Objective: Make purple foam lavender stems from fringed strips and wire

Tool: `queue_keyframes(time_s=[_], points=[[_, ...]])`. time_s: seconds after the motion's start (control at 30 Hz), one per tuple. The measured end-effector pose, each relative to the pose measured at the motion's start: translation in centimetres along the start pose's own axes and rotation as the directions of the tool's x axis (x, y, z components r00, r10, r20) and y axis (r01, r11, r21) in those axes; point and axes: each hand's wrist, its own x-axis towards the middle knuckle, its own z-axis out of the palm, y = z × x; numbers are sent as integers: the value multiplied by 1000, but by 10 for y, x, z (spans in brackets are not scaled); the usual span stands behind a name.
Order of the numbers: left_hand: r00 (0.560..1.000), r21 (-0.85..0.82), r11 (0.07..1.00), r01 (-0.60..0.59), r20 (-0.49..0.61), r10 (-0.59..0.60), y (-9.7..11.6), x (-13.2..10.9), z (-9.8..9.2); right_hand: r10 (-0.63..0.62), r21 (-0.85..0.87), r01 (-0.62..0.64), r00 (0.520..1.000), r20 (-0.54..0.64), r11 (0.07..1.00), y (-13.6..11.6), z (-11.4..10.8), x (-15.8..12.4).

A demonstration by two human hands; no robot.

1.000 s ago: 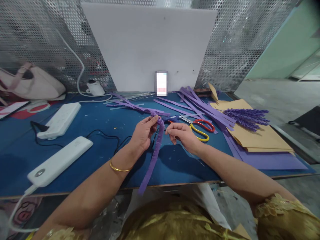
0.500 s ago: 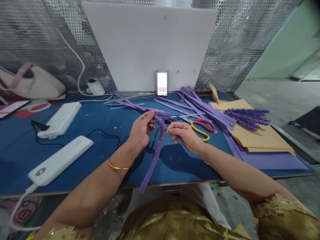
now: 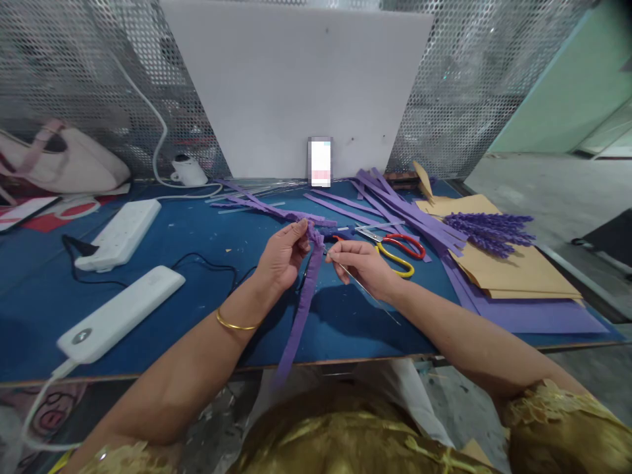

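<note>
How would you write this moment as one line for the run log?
left hand: pinches purple strip | right hand: holds thin wire | scissors: on table, beside right hand

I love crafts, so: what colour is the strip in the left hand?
The strip is purple, seen best in the head view.

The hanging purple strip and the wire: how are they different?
The purple strip is broad; the wire is thin. The strip is purple; the wire is pale. The strip hangs beside the left hand; the wire slants from the right hand. Both are long.
</note>
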Motion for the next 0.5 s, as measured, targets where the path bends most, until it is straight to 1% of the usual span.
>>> queue_keyframes(time_s=[0.07, 0.17, 0.37, 0.5], points=[[1000, -4, 1000, -11, -6, 11, -1, 0, 0, -3, 1, 3, 1000, 9, 1000, 1, 0, 0], [999, 3, 999, -40, -9, 40, -1, -3, 1, -12, -4, 12, 1000, -15, 1000, 1, 0, 0], [994, 113, 989, -96, -43, 102, -2, -4, 1, -25, -17, 25, 1000, 4, 1000, 3, -2, 1], [988, 141, 980, -137, -50, 145, -3, -3, 0, -26, -28, 27, 1000, 12, 999, 5, -2, 1]])
